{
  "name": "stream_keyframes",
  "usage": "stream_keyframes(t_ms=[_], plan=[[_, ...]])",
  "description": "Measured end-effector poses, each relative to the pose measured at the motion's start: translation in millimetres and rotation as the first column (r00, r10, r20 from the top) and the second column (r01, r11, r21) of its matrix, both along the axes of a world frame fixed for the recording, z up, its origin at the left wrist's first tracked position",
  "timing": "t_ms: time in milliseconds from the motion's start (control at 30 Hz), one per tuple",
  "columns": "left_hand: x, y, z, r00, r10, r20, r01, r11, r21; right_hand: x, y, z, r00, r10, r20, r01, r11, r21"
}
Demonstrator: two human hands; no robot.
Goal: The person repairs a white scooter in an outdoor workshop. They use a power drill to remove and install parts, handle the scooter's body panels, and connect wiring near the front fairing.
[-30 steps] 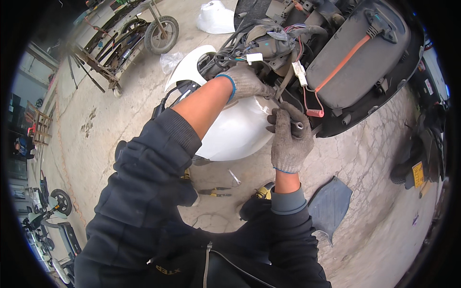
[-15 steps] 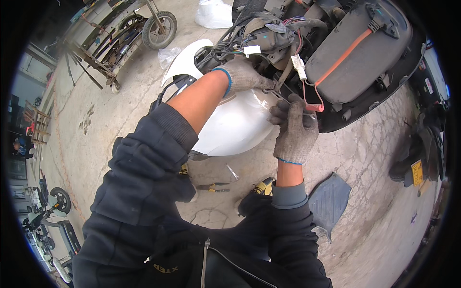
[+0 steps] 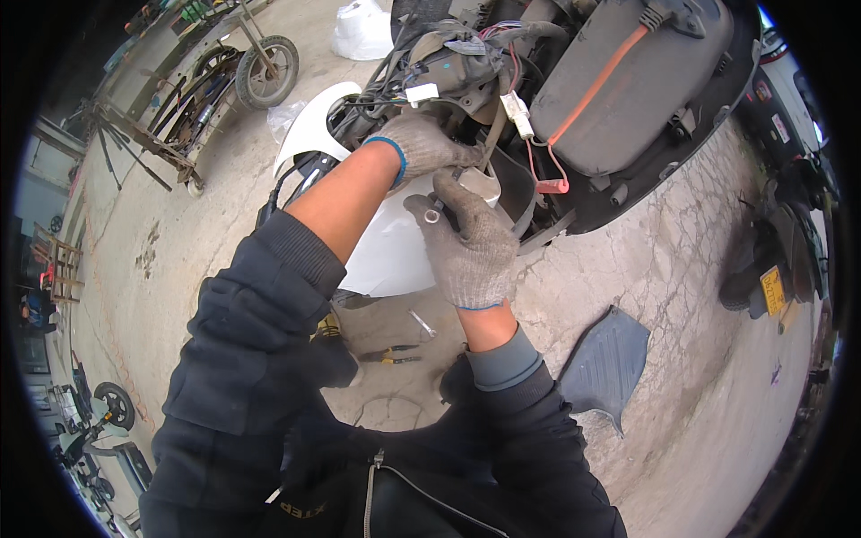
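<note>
My left hand (image 3: pixel 421 146), in a grey knitted glove with a blue cuff, reaches in among the cables of a partly stripped scooter (image 3: pixel 457 72). Its fingers are closed at the upper edge of the white body panel (image 3: pixel 381 251); what they pinch is hidden. Just below and to the right, my gloved right hand (image 3: pixel 471 247) is closed around a tool with a round, hollow metal end (image 3: pixel 431 216) that sticks out beside the thumb. Most of that tool is covered by the glove. Its raised fingertips come close to the left hand's fingers.
On the floor below lie a small wrench (image 3: pixel 421 324), yellow-handled pliers (image 3: pixel 391 355) and a dark grey ribbed mat (image 3: pixel 605 363). A pink-ended wire loop (image 3: pixel 551 186) hangs by the scooter's black seat base (image 3: pixel 646 99). A wheeled metal frame (image 3: pixel 193 112) stands at far left.
My right hand has moved left, from beside the black seat base to over the white panel, and turned so the tool's round end shows. The left hand stays at the panel's edge. The whole view has shifted.
</note>
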State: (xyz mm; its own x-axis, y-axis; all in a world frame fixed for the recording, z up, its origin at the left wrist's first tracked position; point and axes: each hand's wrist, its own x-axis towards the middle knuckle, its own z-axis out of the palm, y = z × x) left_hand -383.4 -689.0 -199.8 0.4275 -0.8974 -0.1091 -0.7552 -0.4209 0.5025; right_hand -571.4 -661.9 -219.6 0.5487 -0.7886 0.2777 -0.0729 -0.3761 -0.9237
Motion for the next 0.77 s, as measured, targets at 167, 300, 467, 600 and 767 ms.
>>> stream_keyframes(t_ms=[167, 300, 467, 600, 767], plan=[[2, 1, 2, 0.979, 0.007, -0.205, -0.012, 1.000, -0.022, -11, -10, -22, 0.961, -0.134, 0.241, 0.162, 0.982, -0.101], [7, 0, -4, 0.942, 0.024, -0.335, -0.047, 0.997, -0.059, -17, -84, -26, 0.760, -0.487, 0.430, -0.332, 0.277, 0.902], [9, 1, 3, 0.788, 0.038, -0.615, -0.097, 0.993, -0.064, -17, -69, -22, 0.710, -0.474, 0.520, -0.278, 0.489, 0.826], [2, 7, 0, 0.818, 0.005, -0.575, -0.080, 0.991, -0.105, -22, -44, -16, 0.846, -0.266, 0.463, -0.067, 0.807, 0.586], [16, 3, -2, 0.937, -0.056, -0.346, 0.053, 0.998, -0.017, -24, -28, -18, 0.955, -0.122, 0.271, 0.093, 0.989, 0.117]])
